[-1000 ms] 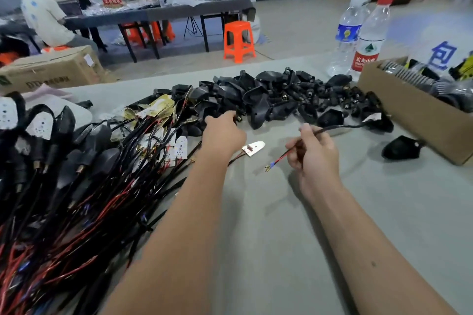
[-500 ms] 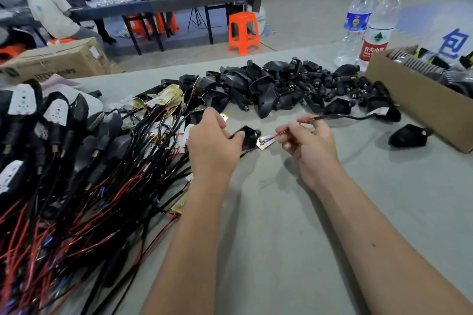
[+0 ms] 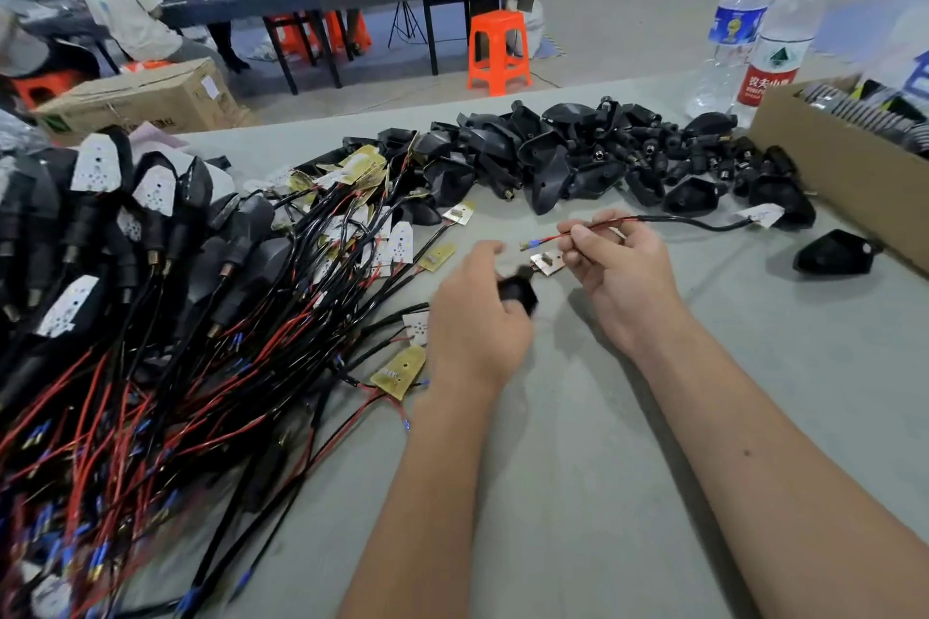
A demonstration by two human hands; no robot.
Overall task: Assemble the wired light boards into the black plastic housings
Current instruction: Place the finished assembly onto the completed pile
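Note:
My left hand (image 3: 475, 317) grips a small black plastic housing (image 3: 518, 291) just above the grey table. My right hand (image 3: 621, 274) pinches a red-and-black wire (image 3: 668, 220) near its free end, whose blue-tipped terminals (image 3: 532, 245) point left toward the housing. That wire runs right to a white light board (image 3: 761, 215) lying on the table. A small board (image 3: 545, 261) lies between my hands. A heap of empty black housings (image 3: 578, 156) lies behind them. A big pile of wired boards and finished units (image 3: 151, 307) fills the left.
A cardboard box (image 3: 844, 171) with parts stands at the right, one loose housing (image 3: 832, 252) beside it. Two water bottles (image 3: 754, 25) stand at the back right. Beyond the table are an orange stool (image 3: 497, 50), another box (image 3: 141, 93) and seated people.
My left hand went from reaching into the pile to holding a black housing and drew it toward me. My right hand brought the wire's end closer to it.

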